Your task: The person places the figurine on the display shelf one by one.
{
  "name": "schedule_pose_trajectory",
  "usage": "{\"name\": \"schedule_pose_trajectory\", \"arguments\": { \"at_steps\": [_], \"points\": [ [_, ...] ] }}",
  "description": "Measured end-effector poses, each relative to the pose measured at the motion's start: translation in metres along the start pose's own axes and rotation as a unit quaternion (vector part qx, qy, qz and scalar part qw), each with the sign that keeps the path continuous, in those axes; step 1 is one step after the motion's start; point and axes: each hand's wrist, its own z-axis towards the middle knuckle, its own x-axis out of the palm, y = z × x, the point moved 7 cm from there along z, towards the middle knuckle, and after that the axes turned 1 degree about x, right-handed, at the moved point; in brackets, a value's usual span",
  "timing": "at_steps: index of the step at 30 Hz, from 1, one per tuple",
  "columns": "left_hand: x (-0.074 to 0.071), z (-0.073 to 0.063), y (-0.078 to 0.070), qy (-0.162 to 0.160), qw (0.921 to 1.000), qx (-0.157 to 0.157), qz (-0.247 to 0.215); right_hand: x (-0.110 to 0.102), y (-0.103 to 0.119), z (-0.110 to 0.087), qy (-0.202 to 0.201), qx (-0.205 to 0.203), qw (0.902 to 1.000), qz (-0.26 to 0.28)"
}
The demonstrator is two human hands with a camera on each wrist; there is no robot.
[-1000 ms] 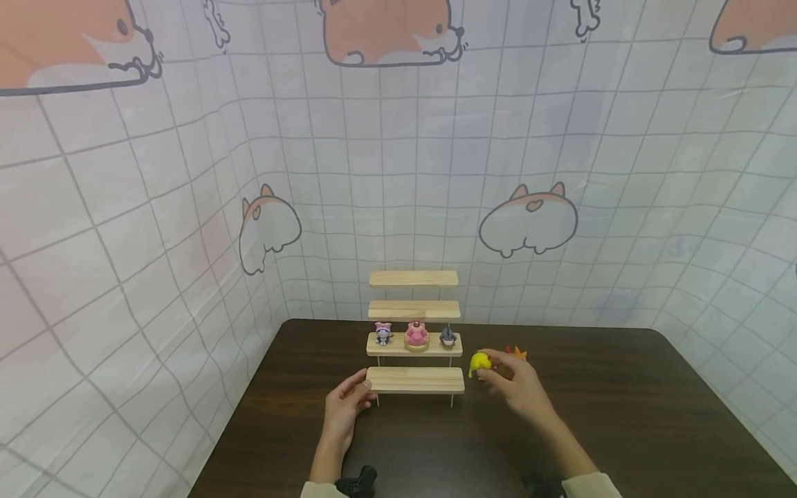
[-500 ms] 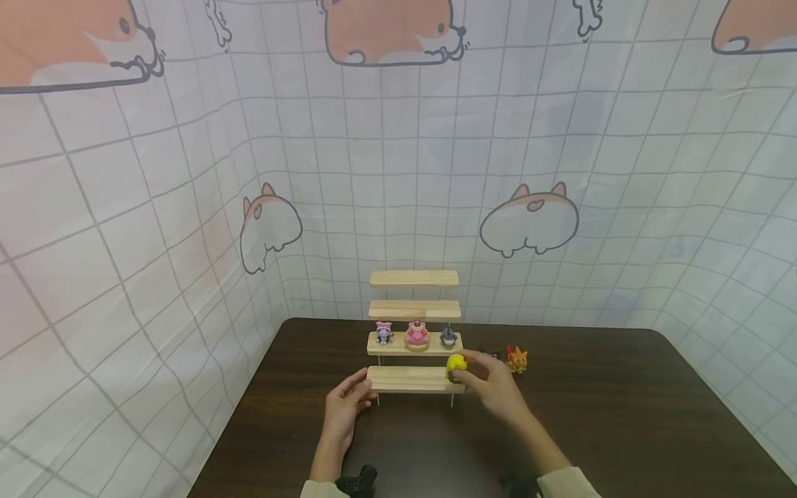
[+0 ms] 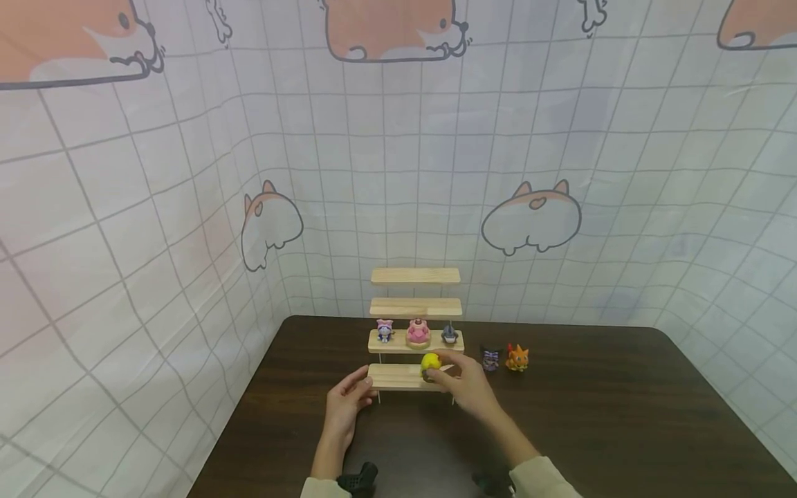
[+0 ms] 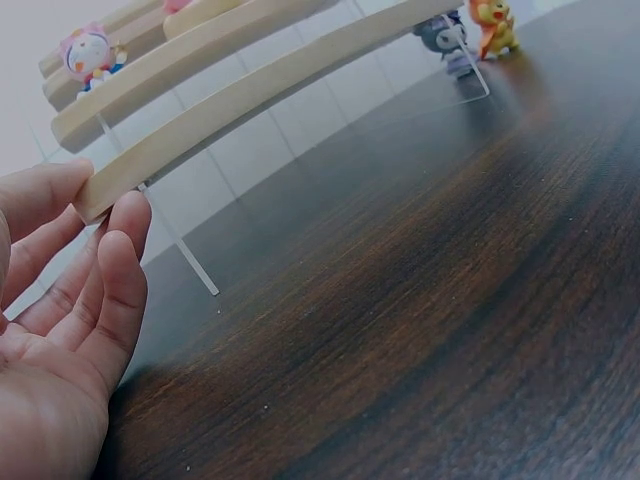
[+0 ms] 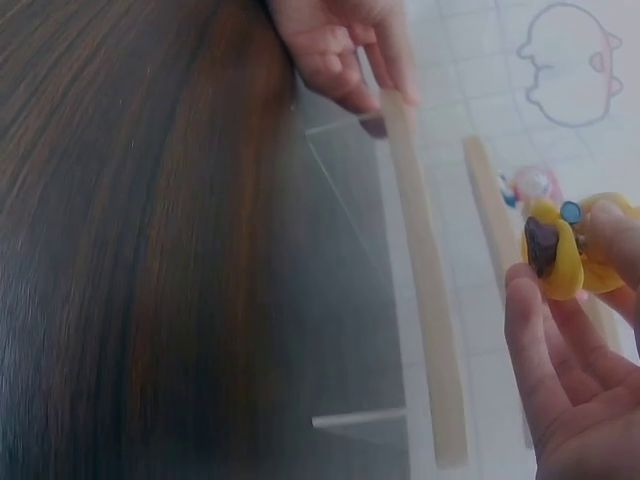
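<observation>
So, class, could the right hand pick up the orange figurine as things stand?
Probably not without first letting go: the right hand is holding the yellow figurine at the lowest shelf. Otherwise the way looks free, as nothing stands in front of the orange figurine.

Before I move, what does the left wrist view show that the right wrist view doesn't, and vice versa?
Only left wrist: the orange, spiky-eared figurine and the black-and-purple figurine beside it. Only right wrist: the right hand pinching the yellow, rounded figurine, plus an outlined animal drawing. Both: the left hand gripping an end of the pale wooden tiered stand, and the dark brown table.
</observation>
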Motion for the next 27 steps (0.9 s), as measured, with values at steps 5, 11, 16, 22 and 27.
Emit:
{"name": "schedule_pose_trajectory", "arguments": {
  "at_steps": [5, 11, 16, 22, 27],
  "points": [
    [0.001, 0.000, 0.000, -0.001, 1.0000, -0.001, -0.008, 0.014, 0.002, 0.005, 0.004, -0.009, 0.9999, 0.004],
    [0.000, 0.000, 0.000, -0.004, 0.9999, -0.005, -0.009, 0.030, 0.006, 0.012, 0.008, -0.022, 0.9995, -0.019],
    [0.000, 0.001, 0.001, -0.003, 1.0000, -0.006, 0.000, 0.042, 0.008, 0.017, 0.007, -0.028, 0.9987, -0.043],
    [0.000, 0.001, 0.001, -0.002, 1.0000, -0.007, 0.004, 0.052, 0.009, 0.021, 0.005, -0.031, 0.9984, -0.048],
    [0.000, 0.001, 0.001, -0.003, 1.0000, -0.008, 0.004, 0.059, 0.007, 0.024, 0.001, -0.032, 0.9981, -0.052]
  ]
}}
